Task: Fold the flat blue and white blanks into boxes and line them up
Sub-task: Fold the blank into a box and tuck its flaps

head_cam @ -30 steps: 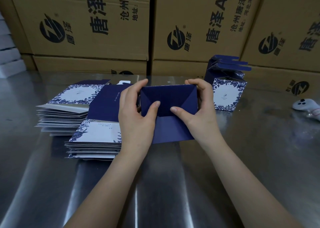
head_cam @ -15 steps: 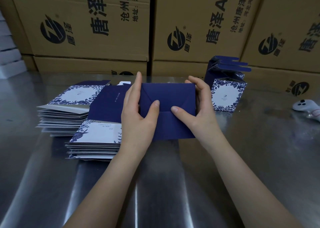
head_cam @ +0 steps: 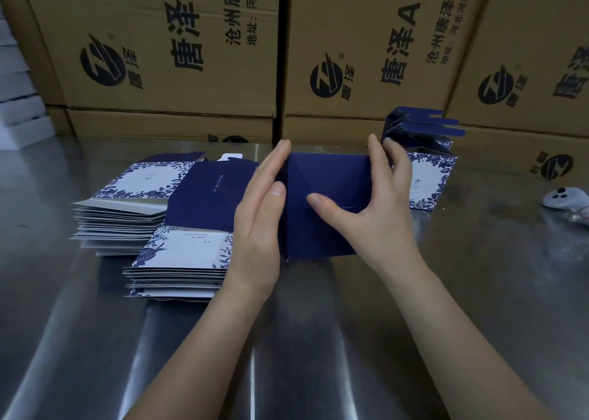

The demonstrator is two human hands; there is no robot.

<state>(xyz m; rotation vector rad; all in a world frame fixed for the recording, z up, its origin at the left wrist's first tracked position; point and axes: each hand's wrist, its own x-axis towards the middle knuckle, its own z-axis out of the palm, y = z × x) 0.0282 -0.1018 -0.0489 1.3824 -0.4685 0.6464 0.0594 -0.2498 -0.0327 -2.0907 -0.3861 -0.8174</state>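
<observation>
At the middle of the desk (head_cam: 318,340), beside the blanks (head_cam: 178,253), my left hand (head_cam: 258,222) pressed flat and open against one side of the box (head_cam: 325,177) while my right hand (head_cam: 379,202) gripped the other, thumb in front; the card seemed light, stiff yet creasable, best held by its edges.

Matt navy card box (head_cam: 328,202) on a glossy (streaky) steel table (head_cam: 478,260), brown corrugated cartons (head_cam: 165,52).
</observation>
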